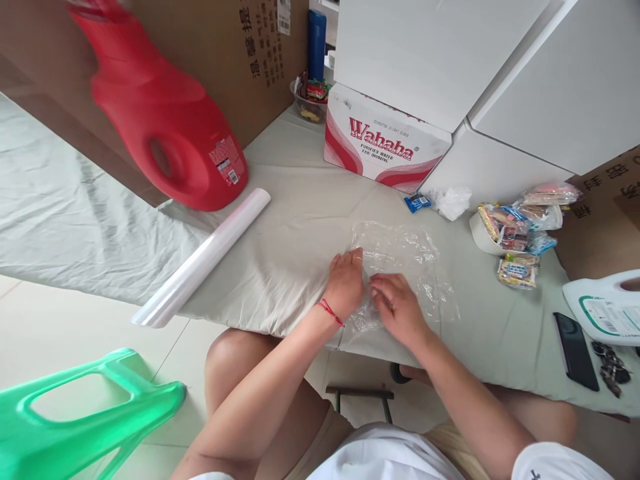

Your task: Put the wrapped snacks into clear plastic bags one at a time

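Note:
A thin, wrinkled clear plastic sheet [415, 257] lies spread on the cloth-covered surface in front of me. My left hand [346, 281], with a red string bracelet at the wrist, rests along the sheet's left side, its fingers stretched out and close together. Just to its right, my right hand [400, 310] is over the near part of the sheet, its fingers curled toward the thumb on the film. The exact pinch point is hidden. To the left lies a shiny roll of plastic film [205, 257], slanting over the front edge.
A red detergent bottle [170, 127] stands behind the roll. Farther back is a Wahaha box [385, 140]. To the right are a snack tub [485, 233], a phone [575, 350], keys [611, 367] and a white bottle [607, 307]. A green stool [100, 393] stands lower left.

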Demonstrator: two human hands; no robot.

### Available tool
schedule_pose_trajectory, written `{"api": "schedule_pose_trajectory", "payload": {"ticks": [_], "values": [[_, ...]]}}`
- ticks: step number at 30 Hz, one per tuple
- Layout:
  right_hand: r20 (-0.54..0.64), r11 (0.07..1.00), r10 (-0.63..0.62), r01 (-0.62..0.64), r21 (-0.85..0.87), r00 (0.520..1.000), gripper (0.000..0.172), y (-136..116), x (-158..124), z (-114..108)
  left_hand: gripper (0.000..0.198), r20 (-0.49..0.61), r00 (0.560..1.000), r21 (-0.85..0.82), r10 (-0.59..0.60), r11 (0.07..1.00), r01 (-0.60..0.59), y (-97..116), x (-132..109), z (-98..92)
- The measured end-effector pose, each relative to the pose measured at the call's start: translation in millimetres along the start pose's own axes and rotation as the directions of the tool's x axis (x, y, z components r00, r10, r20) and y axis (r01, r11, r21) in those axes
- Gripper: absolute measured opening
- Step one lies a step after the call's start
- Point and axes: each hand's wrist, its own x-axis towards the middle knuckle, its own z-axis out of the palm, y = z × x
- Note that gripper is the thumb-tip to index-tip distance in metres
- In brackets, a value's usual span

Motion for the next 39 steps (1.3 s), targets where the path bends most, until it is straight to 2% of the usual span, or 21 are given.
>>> {"api": "schedule_pose_trajectory", "payload": {"ticks": [4, 7, 9, 10, 11, 13, 15, 18, 21, 24, 28, 30, 32, 34, 35, 37, 39], "values": [[0.127, 0.999, -0.024, 0.029, -0.040, 0.992, 0.044, -22, -22, 19, 0.055, -0.057, 0.998, -0.040, -0.017, 0.999, 0.014, -10, 15, -3.2], [0.208, 0.995, -0.053, 0.069, -0.067, 0.977, 0.050, -25, -22, 28, 0.046, -0.234, 0.971, -0.002, -0.052, 0.999, 0.053, -8, 22, -7.6], [0.224, 0.994, -0.079, 0.094, -0.058, 0.971, 0.049, -22, -19, 30, 0.040, -0.353, 0.936, 0.047, 0.006, 0.999, 0.011, -2, 22, -12.3], [0.229, 0.993, -0.093, 0.106, -0.045, 0.969, 0.048, -20, -18, 30, 0.038, -0.366, 0.927, 0.077, 0.078, 0.996, -0.054, 1, 21, -14.6], [0.232, 0.993, -0.104, 0.114, -0.031, 0.967, 0.047, -19, -17, 30, 0.038, -0.340, 0.925, 0.107, 0.168, 0.984, -0.139, 4, 20, -16.6], [0.239, 0.992, -0.121, 0.125, -0.003, 0.963, 0.045, -17, -16, 28, 0.038, -0.208, 0.918, 0.154, 0.336, 0.939, -0.309, 8, 17, -18.0], [0.244, 0.992, -0.121, 0.122, 0.013, 0.962, 0.045, -15, -16, 27, 0.041, -0.075, 0.910, 0.179, 0.408, 0.903, -0.390, 9, 17, -14.9], [0.246, 0.994, -0.110, 0.110, 0.015, 0.963, 0.046, -14, -18, 27, 0.046, -0.013, 0.941, 0.203, 0.338, 0.922, -0.329, 3, 23, -4.8], [0.247, 0.995, -0.099, 0.098, 0.015, 0.964, 0.049, -12, -24, 29, 0.051, -0.034, 0.976, 0.223, 0.213, 0.954, -0.201, -6, 34, 3.2], [0.262, 0.996, -0.092, 0.084, 0.040, 0.961, 0.048, -12, -33, 27, 0.055, -0.028, 0.993, 0.252, 0.110, 0.963, -0.100, -11, 40, 5.2], [0.301, 0.972, -0.157, 0.094, 0.214, 0.941, 0.040, -8, -33, 6, 0.064, -0.001, 0.999, 0.302, 0.047, 0.952, -0.044, -10, 38, 5.4], [0.230, 0.962, -0.087, 0.022, 0.271, 0.969, 0.032, 7, -18, -15, 0.068, 0.018, 0.999, 0.317, 0.051, 0.947, -0.054, -10, 36, 6.3], [0.069, 0.966, 0.118, -0.130, 0.223, 0.991, 0.027, 35, 9, -37, 0.070, 0.041, 0.998, 0.327, 0.051, 0.943, -0.062, -9, 34, 7.4], [-0.107, 0.954, 0.298, -0.291, 0.074, 0.949, 0.030, 73, 48, -57, 0.070, 0.055, 0.997, 0.333, 0.047, 0.941, -0.063, -9, 33, 8.5], [-0.164, 0.940, 0.329, -0.339, -0.036, 0.930, 0.029, 94, 70, -64, 0.070, 0.060, 0.997, 0.333, 0.044, 0.941, -0.062, -9, 32, 8.9], [-0.183, 0.892, 0.331, -0.370, -0.260, 0.926, 0.032, 133, 113, -75, 0.070, 0.066, 0.997, 0.327, 0.044, 0.943, -0.064, -9, 32, 9.5], [-0.085, 0.832, 0.353, -0.354, -0.428, 0.932, 0.047, 164, 152, -80, 0.071, 0.067, 0.996, 0.318, 0.050, 0.946, -0.069, -10, 31, 9.9]]}}
